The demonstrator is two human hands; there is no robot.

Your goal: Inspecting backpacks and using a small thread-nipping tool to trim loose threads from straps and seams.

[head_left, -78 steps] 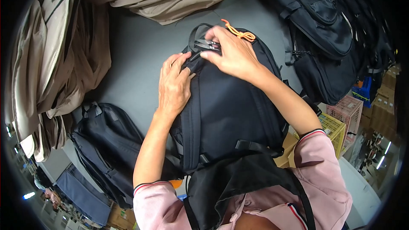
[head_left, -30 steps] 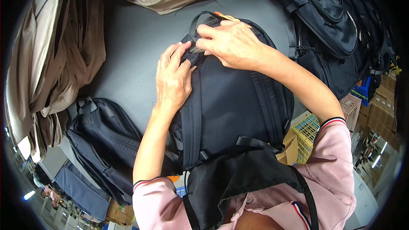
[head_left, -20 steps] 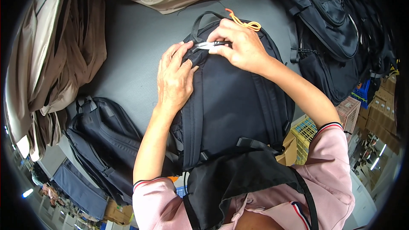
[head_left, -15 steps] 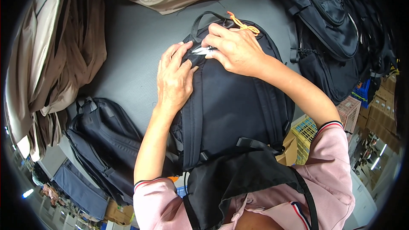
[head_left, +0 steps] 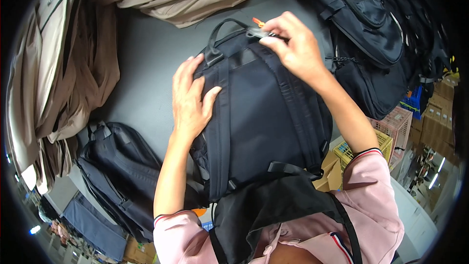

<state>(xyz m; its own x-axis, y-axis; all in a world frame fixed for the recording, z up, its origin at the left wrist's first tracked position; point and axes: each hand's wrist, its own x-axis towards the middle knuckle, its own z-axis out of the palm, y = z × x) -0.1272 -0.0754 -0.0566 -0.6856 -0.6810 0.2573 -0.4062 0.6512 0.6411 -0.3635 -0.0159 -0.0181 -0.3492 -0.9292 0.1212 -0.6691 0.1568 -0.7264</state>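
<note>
A black backpack lies in front of me, its two shoulder straps facing up and its top loop handle pointing away. My left hand rests on its upper left edge by the strap, fingers and thumb spread. Above the top right of the bag, my right hand grips thread snips, whose silver blades point left toward the base of the handle. The blades are blurred. An orange cord shows just beyond the fingers, the rest of it hidden by my right hand.
Beige fabric pieces hang and pile at the left and far side of the grey table. Another black backpack lies at the near left. Several black bags are heaped at the right, with yellow crates and cartons below.
My right hand has moved right and away with the snips, from the left strap top to the handle's right side. My left hand has slid slightly toward me, its fingers spreading.
</note>
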